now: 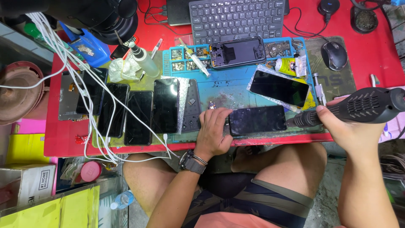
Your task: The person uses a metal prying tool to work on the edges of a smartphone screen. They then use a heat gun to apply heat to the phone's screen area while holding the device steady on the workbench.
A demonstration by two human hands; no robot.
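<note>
Fingers (217, 115) of the left hand (214, 133) lie spread and pressed flat on the left end of a dark phone (257, 120), pinning it down on the blue work mat (230, 90) near the table's front edge; a wristwatch (192, 162) sits on that wrist. At three o'clock from the phone, the right hand (348, 128) is wrapped tightly around a black rotary tool (358, 107), thumb on top, and the tool's metal nose (301, 120) points toward nine o'clock and sits just beside the phone's right end; whether it touches cannot be told. At one o'clock from the held phone lies a second dark phone (278, 88) on a silvery wrapper, tilted. At twelve o'clock, at the mat's far edge, rests an opened phone frame (236, 51) with its insides showing, and beyond it a black keyboard (236, 19). A yellow glue tube (289, 66) lies just right of the frame. Toward nine o'clock a row of dark phone screens (139, 114) lies side by side, with white cables (90, 114) trailing across them. A black mouse (334, 55) sits at two o'clock on a mouse pad (352, 76), all on the red table (375, 46).
</note>
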